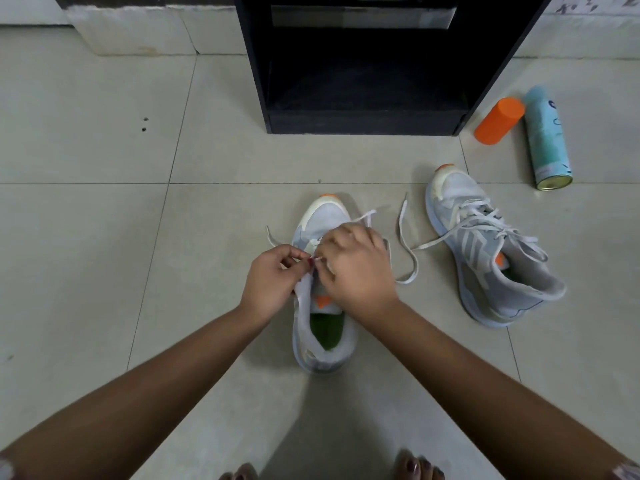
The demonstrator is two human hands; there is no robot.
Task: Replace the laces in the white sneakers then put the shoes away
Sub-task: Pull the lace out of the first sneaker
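Well, from my remote seat I start with what holds things. The black shelf unit (360, 123) stands on the tiled floor (104, 237) straight ahead. Its lower compartment is open toward me, but the inside is too dark for me to make out any contents. The near sneaker (325, 358) sits on the floor between my forearms, toe pointing at the shelf, and a green insole shows in its mouth. The second sneaker (485, 251) lies to the right, well apart from the shelf. It is laced across the top with loose ends trailing, and there is a bit of green inside it too.

My left hand (268, 285) is at the near sneaker's eyelets, its grip closed to a pinch of thumb and fingertips on the lace (403, 233). One loose end runs off to the upper left. My right hand (356, 268) covers the middle of the shoe with fingers curled, its grip pinching the same lace close to the left fingertips. More lace loops out over the floor on the right.

A teal spray can (547, 140) lies on its side to the right of the shelf, with an orange cap (498, 121) touching it.

The right hand hides the eyelets, so I cannot tell how far the lacing reaches. The shelf's top is cut off, and only toes show at the bottom edge.
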